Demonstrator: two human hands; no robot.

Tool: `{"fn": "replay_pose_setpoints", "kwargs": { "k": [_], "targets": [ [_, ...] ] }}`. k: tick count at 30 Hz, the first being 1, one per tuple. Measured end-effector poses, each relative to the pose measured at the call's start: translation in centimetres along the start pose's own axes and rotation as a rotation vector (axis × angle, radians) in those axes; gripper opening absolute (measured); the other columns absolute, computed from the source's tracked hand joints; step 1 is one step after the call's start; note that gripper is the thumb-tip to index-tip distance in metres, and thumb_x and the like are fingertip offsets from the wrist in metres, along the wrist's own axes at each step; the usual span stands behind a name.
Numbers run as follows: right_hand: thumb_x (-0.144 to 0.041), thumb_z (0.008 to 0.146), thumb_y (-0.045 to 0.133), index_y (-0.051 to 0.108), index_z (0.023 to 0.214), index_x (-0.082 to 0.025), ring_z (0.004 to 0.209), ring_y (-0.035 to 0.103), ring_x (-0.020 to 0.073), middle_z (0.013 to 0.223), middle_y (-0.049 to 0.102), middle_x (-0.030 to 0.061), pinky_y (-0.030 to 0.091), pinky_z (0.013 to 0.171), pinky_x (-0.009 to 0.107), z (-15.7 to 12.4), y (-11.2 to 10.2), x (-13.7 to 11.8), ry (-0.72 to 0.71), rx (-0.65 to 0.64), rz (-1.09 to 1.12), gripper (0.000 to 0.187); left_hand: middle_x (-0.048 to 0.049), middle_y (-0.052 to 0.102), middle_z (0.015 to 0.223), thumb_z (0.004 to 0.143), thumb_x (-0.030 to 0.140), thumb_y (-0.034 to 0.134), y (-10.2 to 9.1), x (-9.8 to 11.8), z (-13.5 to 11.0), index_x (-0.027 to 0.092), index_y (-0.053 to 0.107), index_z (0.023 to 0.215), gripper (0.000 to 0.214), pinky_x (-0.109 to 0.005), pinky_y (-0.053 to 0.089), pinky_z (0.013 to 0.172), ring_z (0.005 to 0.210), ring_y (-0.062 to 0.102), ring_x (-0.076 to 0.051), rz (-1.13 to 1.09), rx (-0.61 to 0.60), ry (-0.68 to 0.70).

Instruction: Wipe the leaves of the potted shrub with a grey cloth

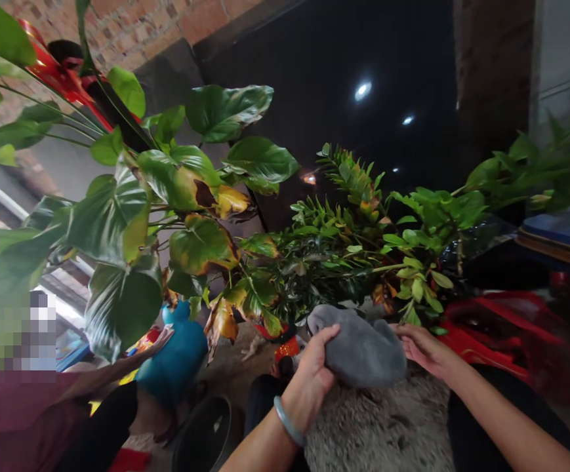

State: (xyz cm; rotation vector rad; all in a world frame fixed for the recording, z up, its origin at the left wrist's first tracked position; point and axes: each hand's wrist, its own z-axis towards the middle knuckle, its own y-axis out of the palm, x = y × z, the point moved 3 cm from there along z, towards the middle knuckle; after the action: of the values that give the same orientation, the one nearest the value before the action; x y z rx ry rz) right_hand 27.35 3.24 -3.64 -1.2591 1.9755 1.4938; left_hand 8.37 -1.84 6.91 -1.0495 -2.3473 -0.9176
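While both hands (314,380) (425,347) grip grey cloth (363,351)

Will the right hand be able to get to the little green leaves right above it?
Probably yes. The right hand sits just under the small green leaves, and nothing shows between them. It is touching the grey cloth, though, so it is not free.

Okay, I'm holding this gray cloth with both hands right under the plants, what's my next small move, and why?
Probably raise the gray cloth to the small-leaved plant just above it. Your left hand and right hand both grip the cloth, which is bunched and touches no leaf, and those stems are the nearest foliage.
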Motion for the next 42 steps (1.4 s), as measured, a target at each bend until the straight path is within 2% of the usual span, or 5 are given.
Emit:
{"fn": "replay_pose_setpoints", "kwargs": {
  "k": [9, 19, 27, 35, 42],
  "targets": [
    [-0.012, 0.068, 0.073, 0.065, 0.072, -0.019, 0.065, 0.071, 0.0235, 0.072, 0.075, 0.0096, 0.054, 0.067, 0.035, 0.8, -0.1, 0.3, 0.001, 0.05, -0.021, 0.011, -0.0039, 0.075, 0.084, 0.073, 0.008, 0.067, 4.4, 8.6, -3.4, 0.015, 0.069, 0.095, 0.023, -0.03, 0.054, 0.083, 0.08, 0.07, -0.019, -0.258, -0.265, 0.551],
    [-0.023, 0.061, 0.074, 0.066, 0.064, -0.022, 0.064, 0.069, 0.0223, 0.068, 0.074, 0.005, 0.055, 0.061, 0.032, 0.1, 0.5, 0.1, -0.029, -0.02, -0.011, 0.01, -0.0102, 0.07, 0.062, 0.074, 0.007, 0.063, -0.4, 1.2, -2.1, 0.005, 0.069, 0.079, 0.008, -0.035, 0.055, 0.076, 0.061, 0.068, -0.022, -0.013, -0.054, 0.016],
    [-0.024, 0.071, 0.065, 0.067, 0.08, -0.021, 0.082, 0.071, 0.0259, 0.08, 0.074, 0.0093, 0.053, 0.084, 0.04, 1.1, 0.6, 0.4, -0.05, 0.029, 0.075, 0.01, -0.0029, 0.075, 0.085, 0.073, 0.01, 0.067, 2.9, 8.7, -1.9, 0.017, 0.069, 0.099, 0.027, -0.031, 0.054, 0.083, 0.079, 0.07, -0.018, -0.307, -0.272, 0.589],
    [-0.027, 0.065, 0.07, 0.069, 0.079, -0.022, 0.089, 0.07, 0.0297, 0.081, 0.075, 0.008, 0.05, 0.09, 0.042, 1.5, 0.0, 1.1, -0.024, 0.033, 0.026, 0.015, -0.0107, 0.07, 0.061, 0.072, 0.007, 0.062, -2.1, 0.1, -0.9, 0.006, 0.069, 0.074, 0.007, -0.033, 0.055, 0.075, 0.061, 0.068, -0.022, 0.073, -0.033, -0.039],
    [-0.025, 0.065, 0.068, 0.067, 0.078, -0.022, 0.086, 0.071, 0.0309, 0.079, 0.074, 0.0099, 0.048, 0.092, 0.048, 2.0, -0.3, 1.0, 0.004, 0.032, 0.043, 0.013, -0.0025, 0.072, 0.07, 0.068, 0.009, 0.066, 1.3, 8.7, -4.0, 0.014, 0.069, 0.078, 0.012, -0.028, 0.054, 0.073, 0.064, 0.067, -0.017, -0.208, -0.262, 0.457]
  ]
}}
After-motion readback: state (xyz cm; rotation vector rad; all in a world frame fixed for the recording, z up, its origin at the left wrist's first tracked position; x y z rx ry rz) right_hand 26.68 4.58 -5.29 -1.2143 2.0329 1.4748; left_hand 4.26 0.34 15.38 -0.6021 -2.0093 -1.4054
